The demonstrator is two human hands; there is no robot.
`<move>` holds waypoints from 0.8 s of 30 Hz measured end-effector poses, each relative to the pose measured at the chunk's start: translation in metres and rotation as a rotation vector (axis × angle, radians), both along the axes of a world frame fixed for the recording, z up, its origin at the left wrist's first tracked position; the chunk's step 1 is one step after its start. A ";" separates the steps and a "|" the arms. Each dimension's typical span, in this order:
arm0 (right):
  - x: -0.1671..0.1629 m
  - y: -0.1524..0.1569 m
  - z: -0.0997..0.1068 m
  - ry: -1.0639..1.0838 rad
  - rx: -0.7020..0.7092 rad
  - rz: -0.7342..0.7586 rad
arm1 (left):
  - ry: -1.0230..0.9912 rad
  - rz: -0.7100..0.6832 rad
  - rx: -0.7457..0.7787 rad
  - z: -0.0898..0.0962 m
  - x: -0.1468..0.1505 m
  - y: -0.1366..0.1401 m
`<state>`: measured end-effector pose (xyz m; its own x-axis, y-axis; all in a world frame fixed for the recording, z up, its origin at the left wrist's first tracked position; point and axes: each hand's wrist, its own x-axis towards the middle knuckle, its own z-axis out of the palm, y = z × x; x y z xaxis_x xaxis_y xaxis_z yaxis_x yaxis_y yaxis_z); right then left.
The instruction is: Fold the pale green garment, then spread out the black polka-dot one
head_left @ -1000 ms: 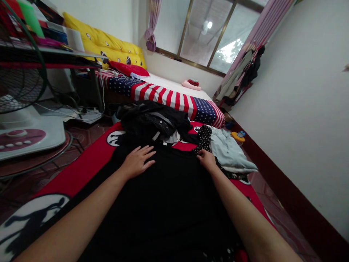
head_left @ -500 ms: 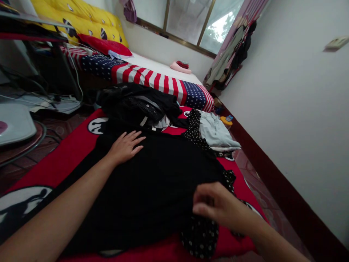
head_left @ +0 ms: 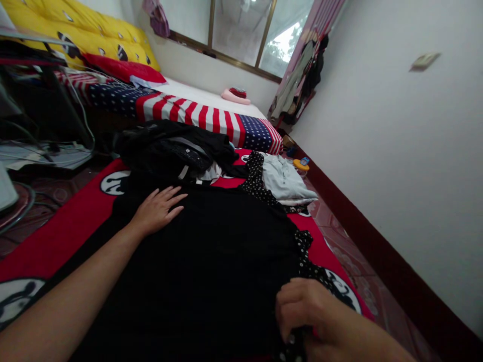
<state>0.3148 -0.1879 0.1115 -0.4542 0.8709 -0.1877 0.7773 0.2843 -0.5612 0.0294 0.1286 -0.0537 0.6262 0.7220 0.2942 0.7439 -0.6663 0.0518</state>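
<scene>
A large black garment [head_left: 211,261] lies spread flat over a red mat [head_left: 64,231] on the floor. My left hand [head_left: 156,208] rests flat on its far left part, fingers apart. Near the bottom edge of the view my right hand [head_left: 302,311] has its fingers curled on the garment's near right edge, where black cloth with white dots [head_left: 309,261] sticks out from under it.
Beyond the garment sits a heap of dark clothes [head_left: 169,148] and a folded pale grey-blue piece [head_left: 283,178]. A mattress with a stars-and-stripes cover [head_left: 204,113] lies behind, yellow cushions [head_left: 75,30] at its head. Cables [head_left: 45,151] clutter the left; a white wall [head_left: 396,141] runs along the right.
My right hand has come back from the garment's far right corner to its near right edge and closed on the cloth. The left hand stays flat in place. The view turned right.
</scene>
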 end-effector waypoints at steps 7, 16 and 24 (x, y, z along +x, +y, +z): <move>0.063 0.001 0.037 0.628 0.071 -0.116 | -0.001 0.005 0.003 -0.001 0.000 0.000; 0.104 0.023 -0.013 0.705 0.515 -0.729 | 0.009 0.005 0.002 0.000 0.001 0.000; 0.086 0.023 -0.044 0.083 0.536 -0.937 | -0.008 -0.004 0.002 -0.001 0.000 0.000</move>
